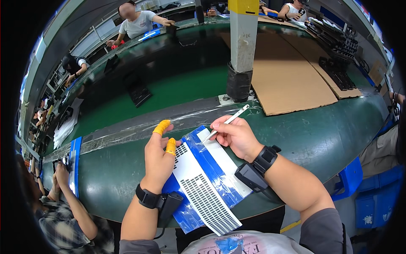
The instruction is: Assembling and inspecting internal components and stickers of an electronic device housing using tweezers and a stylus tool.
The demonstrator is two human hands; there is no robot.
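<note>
In front of me a blue board (220,175) covered with clear tape lies slanted over the table's near edge. On it rests a white sheet (186,169) carrying rows of small black rectangular stickers (207,201); a bare white strip (224,158) runs along the board's right side. My right hand (237,137) pinches a slim white tool like tweezers (230,120), its lower tip close to the board's top end. My left hand (158,158), with yellow finger cots on thumb and forefinger, hovers by the sheet's upper left edge, fingers apart and nothing visible between them.
A metal post (242,55) rises from the table beyond my hands. Cardboard sheets (287,80) lie at right, with stacked black parts (338,76) on them. A black part (139,93) sits on the green surface (182,80). Co-workers (137,23) sit across and at left.
</note>
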